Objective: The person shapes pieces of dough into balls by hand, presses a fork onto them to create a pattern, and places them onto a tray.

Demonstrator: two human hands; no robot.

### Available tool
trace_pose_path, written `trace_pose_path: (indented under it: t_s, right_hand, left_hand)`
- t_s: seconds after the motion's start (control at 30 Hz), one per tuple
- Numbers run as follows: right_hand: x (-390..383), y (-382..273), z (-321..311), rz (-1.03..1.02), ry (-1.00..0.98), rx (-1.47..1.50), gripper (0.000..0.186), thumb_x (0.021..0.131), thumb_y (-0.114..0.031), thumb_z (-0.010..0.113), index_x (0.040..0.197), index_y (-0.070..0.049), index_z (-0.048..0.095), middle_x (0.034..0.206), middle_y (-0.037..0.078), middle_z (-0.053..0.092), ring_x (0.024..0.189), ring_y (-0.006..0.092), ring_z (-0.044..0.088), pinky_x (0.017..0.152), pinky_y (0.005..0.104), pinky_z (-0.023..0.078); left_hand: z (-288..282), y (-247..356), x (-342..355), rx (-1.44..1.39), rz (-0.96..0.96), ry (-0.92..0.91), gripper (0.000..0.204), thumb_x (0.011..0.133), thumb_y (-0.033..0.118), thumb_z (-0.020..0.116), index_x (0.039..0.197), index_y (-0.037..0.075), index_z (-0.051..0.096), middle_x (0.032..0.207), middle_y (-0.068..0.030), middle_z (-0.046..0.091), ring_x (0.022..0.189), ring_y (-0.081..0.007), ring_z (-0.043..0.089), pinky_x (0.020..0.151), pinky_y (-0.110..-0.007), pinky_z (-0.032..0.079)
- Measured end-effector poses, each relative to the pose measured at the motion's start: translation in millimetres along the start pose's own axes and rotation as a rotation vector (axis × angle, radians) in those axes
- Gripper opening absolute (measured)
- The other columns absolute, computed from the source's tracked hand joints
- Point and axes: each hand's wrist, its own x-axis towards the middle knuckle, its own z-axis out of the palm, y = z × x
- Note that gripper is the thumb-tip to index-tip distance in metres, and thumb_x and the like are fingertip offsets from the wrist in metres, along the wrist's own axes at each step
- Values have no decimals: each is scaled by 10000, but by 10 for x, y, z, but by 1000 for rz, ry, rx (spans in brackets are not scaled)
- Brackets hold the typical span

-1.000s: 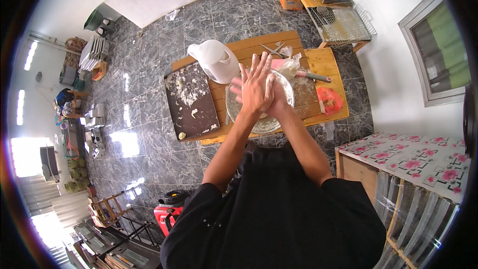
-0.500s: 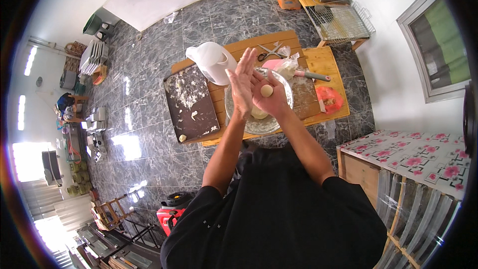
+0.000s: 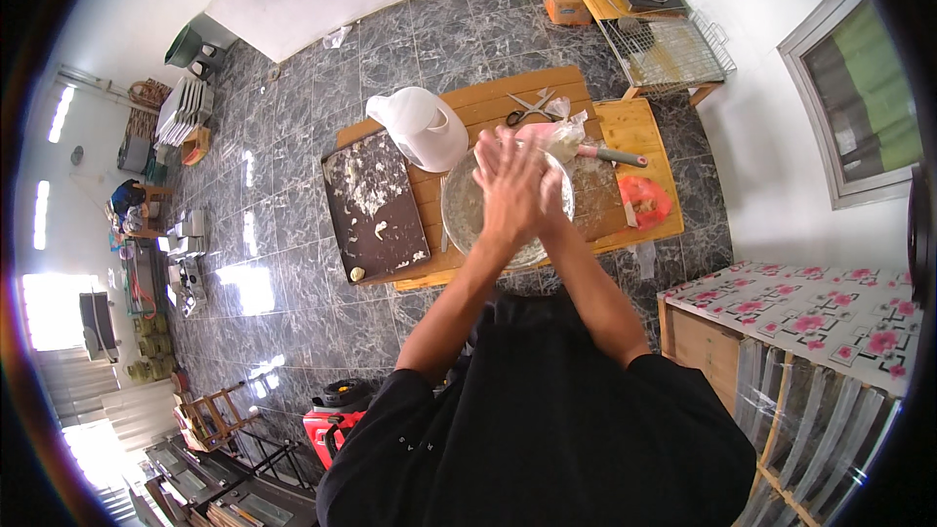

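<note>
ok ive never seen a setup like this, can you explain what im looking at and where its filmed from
There's no machine here, just a person's two bare hands. A wide fisheye camera on their head looks down, so straight edges bend.

The left hand lies over the right hand, above a round bowl. Anything between the palms is hidden, so I can't tell what's held.

On the wooden table are a dark tray with pale scraps, a white jug, scissors, a grey-handled tool and a red bag.
</note>
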Motion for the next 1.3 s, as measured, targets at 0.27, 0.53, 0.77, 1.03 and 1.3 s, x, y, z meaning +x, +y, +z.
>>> trace_pose_path:
  t_s: [0.27, 0.53, 0.77, 1.03, 1.3]
  right_hand:
    - [3, -260, 5, 182, -58, 402, 874, 903, -742, 163, 1542, -152, 78, 1602, 100, 91, 1470, 298, 114, 1183, 467, 120]
    - [2, -117, -27, 185, 76, -104, 789, 961, -641, 147, 1537, -105, 89, 1599, 86, 116, 1457, 276, 175, 1188, 450, 68]
    - [92, -276, 276, 222, -48, 61, 665, 1017, -530, 174, 1544, -142, 55, 1604, 67, 91, 1475, 228, 106, 1190, 351, 99]
    - [117, -274, 345, 233, 132, -278, 708, 995, -586, 195, 1541, -146, 103, 1598, 88, 124, 1468, 241, 138, 1187, 398, 158]
    - [85, -236, 323, 195, -19, 648, 696, 1005, -543, 239, 1494, -47, 236, 1556, 138, 232, 1432, 265, 255, 1168, 406, 228]
  left_hand:
    - [-12, 41, 145, -1, 20, 187, 611, 950, 433, 397, 1495, 165, 325, 1568, -69, 259, 1470, -269, 141, 1161, -564, -33]
    - [-91, -46, 147, -131, -114, 137, 582, 1002, 432, 248, 1520, 166, 256, 1584, -96, 203, 1473, -342, 73, 1128, -597, -98]
    - [-196, -216, 285, -330, -253, 192, 601, 1013, 458, 210, 1518, 135, 250, 1583, -102, 204, 1478, -326, 52, 1135, -570, -99]
    - [-120, -70, 270, -679, -181, 340, 778, 962, 629, 81, 1507, 111, 279, 1587, -120, 180, 1479, -316, 51, 1153, -503, -82]
    - [-474, -136, 307, -1411, -141, 280, 803, 978, 623, 115, 1519, 32, 164, 1566, -183, 196, 1461, -298, 148, 1179, -398, 97]
